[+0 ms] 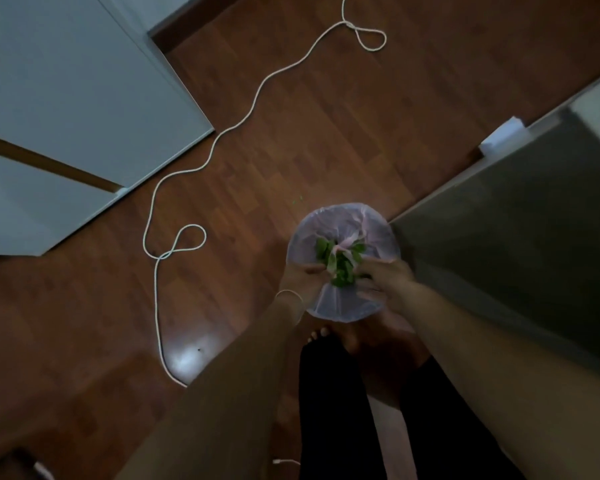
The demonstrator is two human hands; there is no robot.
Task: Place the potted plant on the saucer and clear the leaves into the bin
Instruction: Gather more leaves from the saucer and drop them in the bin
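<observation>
A round bin (340,220) lined with a pale translucent bag stands on the wooden floor right below me. Both my hands hover over its opening. My left hand (300,277) and my right hand (383,275) are pressed together around a bunch of green leaves (342,268) held above the bag. More green leaves (323,247) show inside the bag beyond my fingers. The potted plant and the saucer are out of view.
A long white cord (257,98) snakes across the brown wooden floor (326,133) with loops at both ends. Grey cabinet fronts (66,81) stand to the left. A dark surface (516,220) sits to the right of the bin. My bare feet and dark trouser legs (329,393) are below.
</observation>
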